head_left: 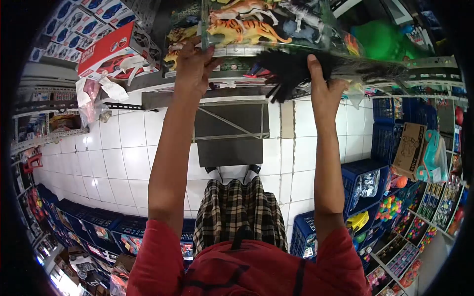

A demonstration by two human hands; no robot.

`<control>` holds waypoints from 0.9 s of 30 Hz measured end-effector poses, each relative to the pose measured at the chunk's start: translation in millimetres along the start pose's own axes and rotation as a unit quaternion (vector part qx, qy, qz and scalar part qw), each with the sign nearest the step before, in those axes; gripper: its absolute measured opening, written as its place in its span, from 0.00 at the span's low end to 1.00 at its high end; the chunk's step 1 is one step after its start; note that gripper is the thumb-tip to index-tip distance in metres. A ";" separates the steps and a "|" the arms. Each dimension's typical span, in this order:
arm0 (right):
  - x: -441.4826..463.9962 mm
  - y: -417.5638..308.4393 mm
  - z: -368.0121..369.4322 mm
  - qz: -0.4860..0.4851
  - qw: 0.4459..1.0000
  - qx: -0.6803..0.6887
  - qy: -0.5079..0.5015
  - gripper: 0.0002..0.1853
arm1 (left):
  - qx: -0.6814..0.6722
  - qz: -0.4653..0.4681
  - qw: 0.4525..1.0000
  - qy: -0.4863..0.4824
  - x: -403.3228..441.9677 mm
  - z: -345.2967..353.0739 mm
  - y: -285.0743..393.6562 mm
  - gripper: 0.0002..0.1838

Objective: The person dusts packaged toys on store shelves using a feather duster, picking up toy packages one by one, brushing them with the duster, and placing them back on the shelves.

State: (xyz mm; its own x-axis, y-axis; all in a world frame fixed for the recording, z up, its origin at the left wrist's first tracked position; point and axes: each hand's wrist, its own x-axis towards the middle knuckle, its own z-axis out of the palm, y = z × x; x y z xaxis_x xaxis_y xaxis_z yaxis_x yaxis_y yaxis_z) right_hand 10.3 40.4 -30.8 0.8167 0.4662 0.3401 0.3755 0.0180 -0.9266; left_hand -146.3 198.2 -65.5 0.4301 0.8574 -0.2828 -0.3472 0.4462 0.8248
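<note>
My right hand grips a black feather duster with its thumb on top, at the front edge of a shelf. Its bristles spread left and its far end reaches right. My left hand is at the left corner of a clear pack of toy animals, fingers bent and apart, close to the pack's edge. A tiger and other animal figures show through the plastic. Whether the left fingers press on the pack is hard to tell.
A red toy-car box stands on the shelf at left. Below are white floor tiles and a dark box near my feet. Blue crates and a brown carton are at right.
</note>
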 end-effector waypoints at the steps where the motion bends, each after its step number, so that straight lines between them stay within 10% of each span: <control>1: -4.9 -3.4 7.4 0.008 1.000 0.008 -0.026 0.16 | -0.015 0.024 0.999 -0.029 -1.4 -10.6 5.0 0.17; 27: -66.1 22.9 104.3 -0.013 0.972 -0.186 -0.141 0.19 | 0.013 -0.027 0.993 0.112 20.3 -124.1 2.0 0.19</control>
State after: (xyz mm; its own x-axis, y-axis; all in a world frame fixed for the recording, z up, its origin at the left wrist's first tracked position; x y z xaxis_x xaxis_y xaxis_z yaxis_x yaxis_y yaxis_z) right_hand -80.8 102.2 -91.3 0.6723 0.6946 0.2560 0.5694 -0.2641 -0.7785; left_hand -241.7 248.3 -130.3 0.2501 0.8697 -0.4255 -0.3060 0.4880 0.8175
